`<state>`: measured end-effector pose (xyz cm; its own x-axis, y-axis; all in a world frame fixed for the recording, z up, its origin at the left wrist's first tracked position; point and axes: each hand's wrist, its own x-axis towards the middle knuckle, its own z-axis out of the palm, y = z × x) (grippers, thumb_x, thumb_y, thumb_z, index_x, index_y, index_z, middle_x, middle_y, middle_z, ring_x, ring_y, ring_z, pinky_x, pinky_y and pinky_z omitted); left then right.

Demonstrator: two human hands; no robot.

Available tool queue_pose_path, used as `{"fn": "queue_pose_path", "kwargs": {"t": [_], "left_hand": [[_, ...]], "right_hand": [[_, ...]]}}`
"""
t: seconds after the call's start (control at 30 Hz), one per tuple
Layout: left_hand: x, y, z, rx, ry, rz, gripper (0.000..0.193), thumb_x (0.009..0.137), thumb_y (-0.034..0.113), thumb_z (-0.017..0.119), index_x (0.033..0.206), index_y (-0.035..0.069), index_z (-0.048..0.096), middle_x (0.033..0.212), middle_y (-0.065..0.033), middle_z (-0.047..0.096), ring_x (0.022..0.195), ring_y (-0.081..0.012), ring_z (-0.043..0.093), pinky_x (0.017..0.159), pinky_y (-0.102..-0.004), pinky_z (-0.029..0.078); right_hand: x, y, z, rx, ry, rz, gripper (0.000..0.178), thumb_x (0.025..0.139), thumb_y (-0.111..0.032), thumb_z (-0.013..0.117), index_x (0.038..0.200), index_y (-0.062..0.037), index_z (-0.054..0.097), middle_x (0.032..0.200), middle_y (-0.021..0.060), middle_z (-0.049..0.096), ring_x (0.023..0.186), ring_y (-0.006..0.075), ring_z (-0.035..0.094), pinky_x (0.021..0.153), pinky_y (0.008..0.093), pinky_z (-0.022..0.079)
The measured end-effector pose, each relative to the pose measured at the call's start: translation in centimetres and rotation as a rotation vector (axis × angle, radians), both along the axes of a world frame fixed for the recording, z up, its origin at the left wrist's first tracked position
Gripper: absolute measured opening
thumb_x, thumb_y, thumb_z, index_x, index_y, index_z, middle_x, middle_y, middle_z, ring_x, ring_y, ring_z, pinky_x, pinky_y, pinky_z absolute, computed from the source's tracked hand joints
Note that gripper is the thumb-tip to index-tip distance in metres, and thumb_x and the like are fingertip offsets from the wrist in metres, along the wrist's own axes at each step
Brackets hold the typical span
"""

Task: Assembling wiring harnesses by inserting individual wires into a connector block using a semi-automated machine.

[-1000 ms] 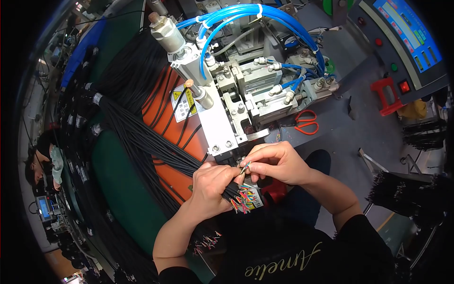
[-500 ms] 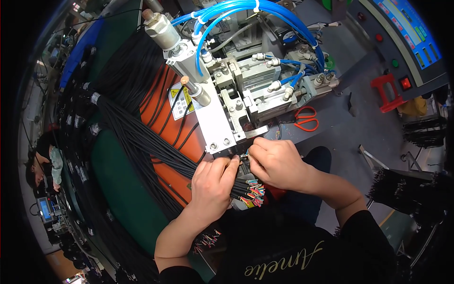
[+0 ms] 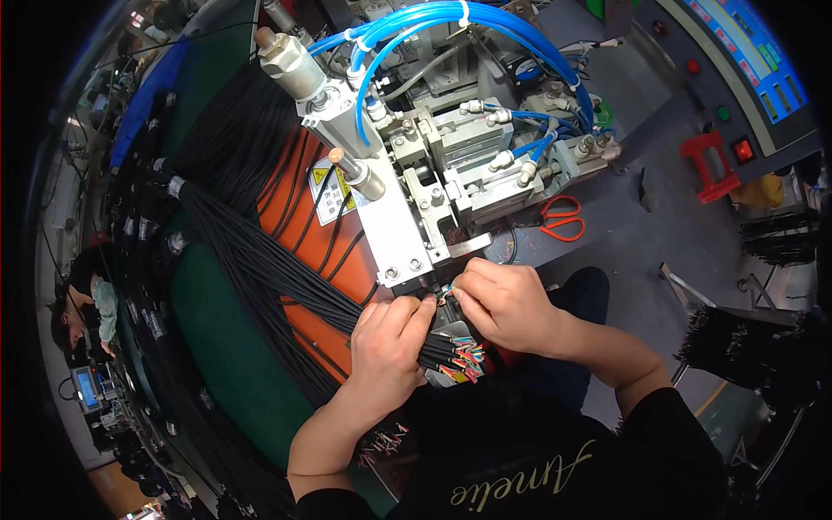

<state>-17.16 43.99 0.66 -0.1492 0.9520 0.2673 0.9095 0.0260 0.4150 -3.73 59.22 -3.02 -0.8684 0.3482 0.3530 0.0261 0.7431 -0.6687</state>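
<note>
My left hand (image 3: 387, 341) is closed on a black cable, thumb and forefinger at its end by the front of the metal machine (image 3: 390, 227). My right hand (image 3: 511, 305) pinches the thin coloured wires (image 3: 448, 290) that come out of that cable's end. Its fingers are curled, and their tips partly cover the wires. Beneath and beside my left hand, a thick bundle of black cables (image 3: 286, 257) runs down from the upper left. The bundle's stripped ends (image 3: 466, 357) fan out in pink, yellow, white and blue between my hands.
Blue air hoses (image 3: 416, 19) arch over the machine. Red-handled scissors (image 3: 563, 218) lie right of it on the grey surface. A control panel with a lit screen (image 3: 750, 52) stands upper right, above a red bracket (image 3: 711, 169). An orange surface (image 3: 321, 312) lies under the cables. Another person (image 3: 82, 299) is far left.
My right hand has drawn slightly down and away from the machine's front. More of the coloured wires now shows between my fingertips. My left hand has barely moved.
</note>
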Motion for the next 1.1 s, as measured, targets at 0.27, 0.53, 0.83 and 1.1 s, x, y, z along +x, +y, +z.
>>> {"fn": "queue_pose_path", "kwargs": {"t": [0.27,0.53,0.83,1.1], "left_hand": [[-0.15,0.19,0.21,-0.003,-0.037,-0.025,0.050,0.059,0.000,0.068,0.109,-0.002,0.064,0.087,-0.0084,0.057,0.075,-0.0264,0.055,0.069,-0.0366,0.043],[0.07,0.30,-0.11,0.031,-0.012,-0.005,0.049,0.059,0.000,0.068,0.107,-0.002,0.064,0.086,-0.0091,0.057,0.075,-0.0266,0.055,0.069,-0.0370,0.043],[-0.19,0.49,0.03,0.026,0.002,-0.024,0.047,0.060,0.004,0.073,0.106,0.001,0.065,0.083,-0.0071,0.058,0.072,-0.0256,0.056,0.065,-0.0360,0.043],[-0.20,0.60,0.35,-0.059,-0.011,-0.020,0.051,0.064,0.003,0.068,0.115,0.000,0.064,0.083,-0.0079,0.052,0.075,-0.0259,0.053,0.070,-0.0359,0.043]], "right_hand": [[-0.08,0.09,-0.06,0.042,0.023,-0.006,0.006,0.084,-0.007,0.064,0.086,-0.0020,0.063,0.075,0.0092,0.055,0.060,0.0280,0.059,0.053,0.0375,0.047],[-0.01,-0.19,-0.35,0.021,0.067,-0.046,0.005,0.084,-0.006,0.064,0.086,-0.0019,0.063,0.075,0.0089,0.056,0.058,0.0279,0.059,0.052,0.0368,0.047],[-0.08,-0.29,-0.62,-0.035,0.072,-0.060,0.005,0.083,-0.005,0.065,0.086,-0.0017,0.062,0.075,0.0088,0.056,0.058,0.0271,0.059,0.052,0.0363,0.047],[-0.13,0.18,-0.40,0.122,0.019,0.011,0.010,0.081,-0.007,0.064,0.088,-0.0017,0.062,0.078,0.0078,0.054,0.064,0.0247,0.061,0.054,0.0348,0.048]]}}
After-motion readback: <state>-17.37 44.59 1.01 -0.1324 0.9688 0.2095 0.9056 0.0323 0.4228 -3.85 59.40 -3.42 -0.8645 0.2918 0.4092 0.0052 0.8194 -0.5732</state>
